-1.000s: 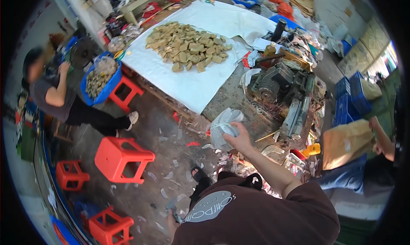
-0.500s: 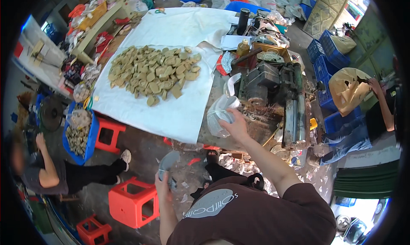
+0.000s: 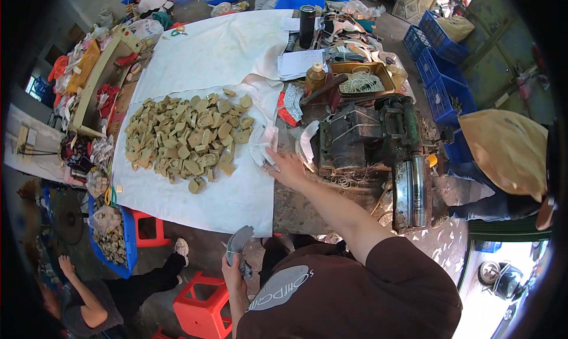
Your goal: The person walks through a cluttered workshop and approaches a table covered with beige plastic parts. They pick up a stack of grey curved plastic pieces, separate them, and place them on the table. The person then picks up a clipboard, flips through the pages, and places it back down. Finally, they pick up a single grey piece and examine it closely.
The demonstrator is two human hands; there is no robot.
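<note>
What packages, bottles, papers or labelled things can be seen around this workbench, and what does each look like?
Black bottle: tall cylinder, upright at the bench's far end.
Amber bottle: small, squat, beside the metal tray.
Paper stack: white sheets, lying flat near the amber bottle.
Foil packet: crumpled, silver and red, left of the dark machine.
Blue crates: stacked at far right.

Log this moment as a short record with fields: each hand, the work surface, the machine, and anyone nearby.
left hand: holds a grey curved piece low, off the table
right hand: rests on white sheets at the cloth's edge
surface: white cloth bearing a heap of tan pieces
machine: dark metal machine right of the hand
nearby: a seated person by a blue crate
</note>
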